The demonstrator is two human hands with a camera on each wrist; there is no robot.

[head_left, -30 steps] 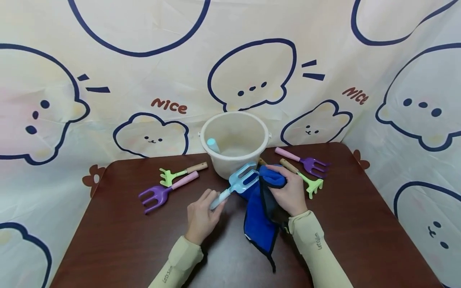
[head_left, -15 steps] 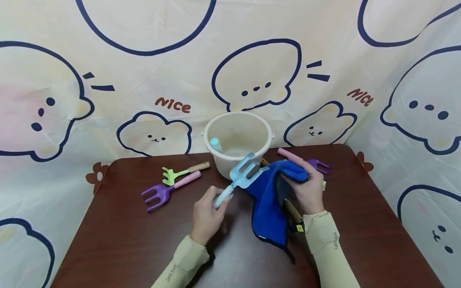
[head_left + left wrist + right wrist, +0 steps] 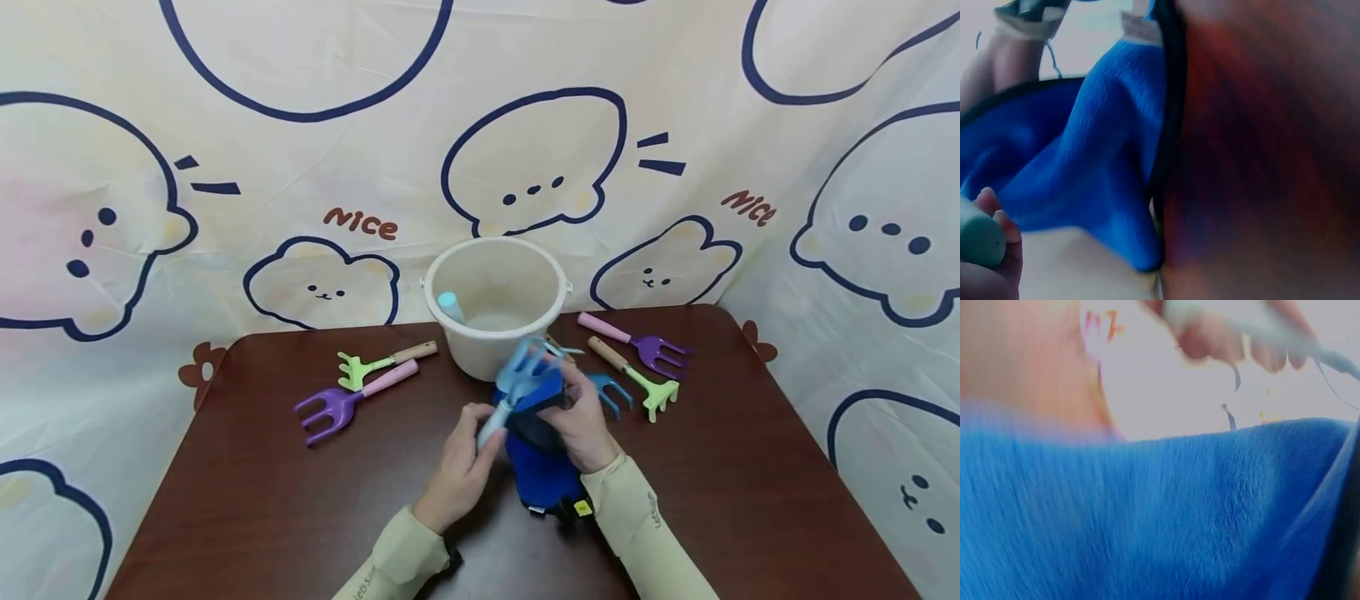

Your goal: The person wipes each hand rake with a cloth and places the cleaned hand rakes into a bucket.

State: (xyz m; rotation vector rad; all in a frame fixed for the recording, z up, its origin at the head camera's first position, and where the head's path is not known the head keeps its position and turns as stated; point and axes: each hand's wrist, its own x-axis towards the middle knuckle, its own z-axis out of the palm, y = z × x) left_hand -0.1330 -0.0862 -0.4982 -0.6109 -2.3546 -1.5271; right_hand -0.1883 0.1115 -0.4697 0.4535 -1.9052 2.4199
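My left hand (image 3: pixel 457 471) grips a light blue hand fork (image 3: pixel 491 425) by its handle, tines pointing up and away. In my right hand (image 3: pixel 583 425) is a blue cloth (image 3: pixel 546 473) with dark edging, bunched close to the tines. Whether the cloth touches every tine is hard to see. The left wrist view shows the cloth (image 3: pixel 1104 131) hanging beside the fork's handle end (image 3: pixel 982 240). Across the right wrist view the cloth (image 3: pixel 1147 519) covers the lower half, with the blurred fork handle (image 3: pixel 1235 319) and left fingers above it.
A white bucket (image 3: pixel 465 350) stands at the back with a light blue handle (image 3: pixel 450 307) inside. Left of it lie a green rake (image 3: pixel 356 371) and a purple fork (image 3: pixel 337 408). Right are a blue-tined tool (image 3: pixel 611 392), a green rake (image 3: pixel 656 392) and a purple fork (image 3: pixel 656 352).
My right hand has swung right with the cloth, then back left to the fork. The left hand has shifted slightly right with the fork. The blue-tined tool now shows on the table.
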